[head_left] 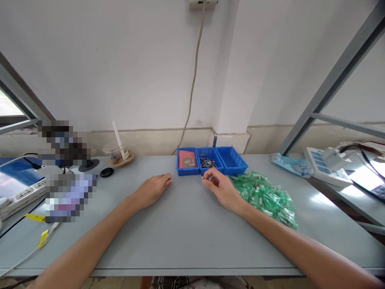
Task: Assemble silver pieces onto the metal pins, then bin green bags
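My left hand (154,189) rests on the grey tabletop with its fingers curled in, and whatever they may hold is hidden. Thumb and forefinger of my right hand (221,188) pinch a small shiny metal piece (202,177), too small to name, just in front of the bins. Three blue plastic bins stand side by side beyond my hands. In the left bin (188,172) lies a reddish flat piece (187,159) with a pale patch. Many thin metal pieces (207,162) fill part of the middle bin (219,161). The right bin (231,159) shows a bare floor.
Crumpled green plastic bags (266,198) lie beside my right forearm. At left are a power strip (25,194), a black round lid (106,172) and a cup with a straw (116,150). A light-blue packet (291,164) and another power strip (326,166) sit at right.
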`<state>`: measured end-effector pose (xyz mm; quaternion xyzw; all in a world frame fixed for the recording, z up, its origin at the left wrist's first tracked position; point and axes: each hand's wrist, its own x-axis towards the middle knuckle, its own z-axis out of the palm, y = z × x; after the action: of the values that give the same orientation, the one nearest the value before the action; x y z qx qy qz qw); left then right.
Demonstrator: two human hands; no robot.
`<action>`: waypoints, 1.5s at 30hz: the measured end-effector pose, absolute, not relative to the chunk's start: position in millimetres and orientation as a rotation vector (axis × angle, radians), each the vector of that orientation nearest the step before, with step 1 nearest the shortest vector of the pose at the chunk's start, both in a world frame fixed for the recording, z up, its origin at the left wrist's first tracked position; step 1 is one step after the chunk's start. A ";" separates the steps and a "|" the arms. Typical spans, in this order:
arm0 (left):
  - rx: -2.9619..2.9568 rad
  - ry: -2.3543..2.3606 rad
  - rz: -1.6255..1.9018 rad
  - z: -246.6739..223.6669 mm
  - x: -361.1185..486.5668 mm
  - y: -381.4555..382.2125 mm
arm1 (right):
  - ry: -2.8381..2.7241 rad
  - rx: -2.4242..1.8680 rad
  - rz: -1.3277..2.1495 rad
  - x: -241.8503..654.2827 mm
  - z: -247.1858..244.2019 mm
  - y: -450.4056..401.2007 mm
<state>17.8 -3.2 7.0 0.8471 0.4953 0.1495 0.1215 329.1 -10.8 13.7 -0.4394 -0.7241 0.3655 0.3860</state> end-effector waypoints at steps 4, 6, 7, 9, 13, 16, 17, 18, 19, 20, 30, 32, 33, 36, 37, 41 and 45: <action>2.450 1.431 0.459 7.9 17.9 -4.4 | -1.767 -1.082 1.119 328.1 12.7 -9.4; 2.439 1.431 0.456 8.8 18.1 -5.3 | -1.679 -1.049 1.286 327.2 12.7 -9.1; 2.431 1.432 0.450 9.3 18.1 -5.7 | -1.635 -1.032 1.355 326.6 12.9 -9.2; 2.415 1.436 0.439 10.4 18.2 -6.7 | -1.569 -1.004 1.438 325.6 13.5 -9.7; 2.393 1.426 0.455 11.8 18.6 -7.9 | -1.549 -0.988 1.432 325.1 12.7 -9.8; 2.390 1.427 0.465 11.9 19.2 -8.5 | -1.616 -1.018 1.352 327.0 11.4 -9.0; 2.389 1.430 0.464 11.8 19.4 -8.7 | -1.636 -1.032 1.332 327.8 11.5 -8.8; 2.388 1.433 0.462 11.7 19.6 -8.8 | -1.649 -1.045 1.321 328.5 12.0 -8.9; 2.388 1.436 0.461 11.7 19.8 -8.9 | -1.652 -1.058 1.314 329.0 12.9 -9.1; 2.390 1.437 0.461 11.6 20.0 -8.9 | -1.651 -1.068 1.309 329.3 13.9 -9.5; 2.545 1.348 0.529 12.2 18.3 -5.6 | -1.732 -1.041 1.198 327.6 15.7 -8.6; 2.541 1.349 0.556 13.1 18.8 -4.7 | -1.748 -1.038 1.187 328.4 13.8 -7.9; 2.532 1.352 0.577 13.8 19.4 -4.6 | -1.752 -1.034 1.184 328.7 12.9 -7.6; 2.533 1.339 0.672 17.0 22.6 -5.6 | -1.755 -1.026 1.179 329.2 11.4 -7.1; 2.533 1.339 0.707 18.2 23.8 -6.4 | -1.750 -1.024 1.184 329.2 11.2 -7.0; 2.514 1.357 0.763 21.2 27.2 -9.6 | -1.689 -1.040 1.232 329.0 10.7 -6.0; 2.523 1.350 0.781 19.5 28.5 -11.1 | -1.699 -1.050 1.134 329.4 9.7 -5.5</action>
<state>28.5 -11.1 19.5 0.8474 0.4533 0.2622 0.0876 329.4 -5.5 9.7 -0.4170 -0.6748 0.4503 0.4099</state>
